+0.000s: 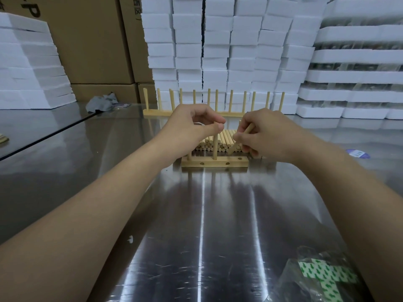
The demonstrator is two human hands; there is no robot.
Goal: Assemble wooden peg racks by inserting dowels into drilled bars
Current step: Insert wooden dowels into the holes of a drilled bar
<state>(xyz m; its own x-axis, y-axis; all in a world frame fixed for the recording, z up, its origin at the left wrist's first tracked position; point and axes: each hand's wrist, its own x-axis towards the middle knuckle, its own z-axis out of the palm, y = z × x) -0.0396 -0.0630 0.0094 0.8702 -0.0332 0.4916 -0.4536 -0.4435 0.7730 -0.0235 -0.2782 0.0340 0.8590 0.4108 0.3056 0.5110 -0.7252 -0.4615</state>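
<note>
Drilled bar (pixel 214 161) lying flat on the steel table (pixel 218 225), centre of view, long side toward the viewer; this side face shows 2 holes and the top face shows 1 open hole near the right end. 2 dowels stand upright in the bar: the left dowel (pixel 189 155), at the left end, largely hidden behind the left wrist, and the middle dowel (pixel 215 142), near mid-length. The left hand (pixel 192 125) is above the bar's left half, thumb and forefinger pinching the top of the middle dowel, other fingers curled. The right hand (pixel 263 136) is above and just behind the bar's right end, fingers closed around a loose dowel (pixel 233 148), which is tilted with its lower end pointing down-left toward the bar and not touching it. Directly behind the bar, a pile of dowels (pixel 220 140) lies flat with end faces toward the viewer. Farther behind the bar stands a finished rack (pixel 157 113) with a row of upright pegs. Beyond that, stacks of white foam blocks (pixel 218 51); behind and left of the bar, cardboard boxes (pixel 93 40) and a grey cloth (pixel 101 103). Right of the bar, a blue-and-white label (pixel 357 153). In front and right of the bar, a clear plastic bag (pixel 322 277) holding green-and-white printed material.
</note>
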